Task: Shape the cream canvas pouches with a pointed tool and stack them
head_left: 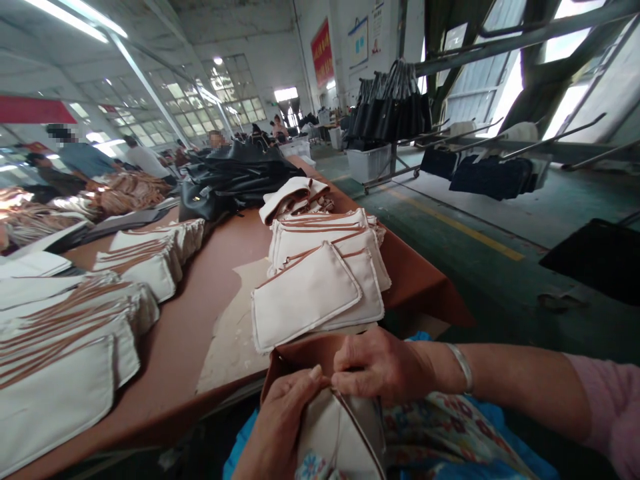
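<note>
Cream pouch: here it is, the cream pouch (320,433) low at the near edge of the table, over a floral apron (445,427), a dark strip running down it.
Left hand: the left hand (293,400) is nearly closed, thumb on top, gripping the pouch's upper edge.
Right hand: and the right hand (375,363) is curled tight, fingertips pinching that same edge, right beside the left thumb.
Brown material: a brown flap (310,350) stands up just behind both hands; whether it belongs to the pouch, I can't tell.
Middle stack: straight ahead, pale pouches (307,293) lie overlapped on the brown tabletop (230,253), flat, brown edging showing.
Left rows: more of them, a fanned row (65,380), run out of view at the left.
Bins: a grey bin (370,163) sits below hanging black bags (395,107); its contents are beyond me from here. Past the black pile (235,177), a white crate (297,150), too small to read.
Hidden: the pouch's inside is covered by the fingers, its bottom cut off by the view.
</note>
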{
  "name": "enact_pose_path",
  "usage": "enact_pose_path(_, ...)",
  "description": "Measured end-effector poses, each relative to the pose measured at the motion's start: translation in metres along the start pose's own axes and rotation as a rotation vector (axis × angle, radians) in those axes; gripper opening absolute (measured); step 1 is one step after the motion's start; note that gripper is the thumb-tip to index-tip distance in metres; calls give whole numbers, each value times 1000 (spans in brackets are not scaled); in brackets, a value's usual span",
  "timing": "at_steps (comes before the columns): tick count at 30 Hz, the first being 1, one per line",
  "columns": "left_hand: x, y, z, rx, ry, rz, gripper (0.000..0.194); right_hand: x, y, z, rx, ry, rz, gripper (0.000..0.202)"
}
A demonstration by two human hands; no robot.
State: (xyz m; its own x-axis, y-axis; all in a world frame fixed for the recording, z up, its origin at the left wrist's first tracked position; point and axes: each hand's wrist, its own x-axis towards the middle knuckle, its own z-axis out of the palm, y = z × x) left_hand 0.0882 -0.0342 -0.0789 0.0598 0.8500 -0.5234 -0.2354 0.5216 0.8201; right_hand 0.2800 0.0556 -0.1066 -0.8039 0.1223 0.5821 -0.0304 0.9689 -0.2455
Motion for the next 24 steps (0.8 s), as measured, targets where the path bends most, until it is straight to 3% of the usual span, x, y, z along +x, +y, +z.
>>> enact_pose_path(4,0,-6,3,-70,-77,-41,34,-3,-1,3,-102,24,-56,20)
enact_pose_path(7,0,-9,0,22,-60,2,37,-3,-6,1,104,86,-6,15)
enact_pose_path(11,-3,-6,-3,214,-15,86,40,0,-12,-10,611,141,394,23)
enact_pose_path(14,-8,-1,-2,383,-19,167,39,6,-10,-21,783,-19,635,35)
enact_pose_path(19,-14,4,7,569,73,302,34,19,-2,-27,802,-246,640,41)
enact_pose_path(22,-16,6,11,671,139,423,31,21,-2,-21,791,-261,582,37)
enact_pose_path(24,-17,7,8,683,124,431,31,19,-4,-15,793,-224,563,36)
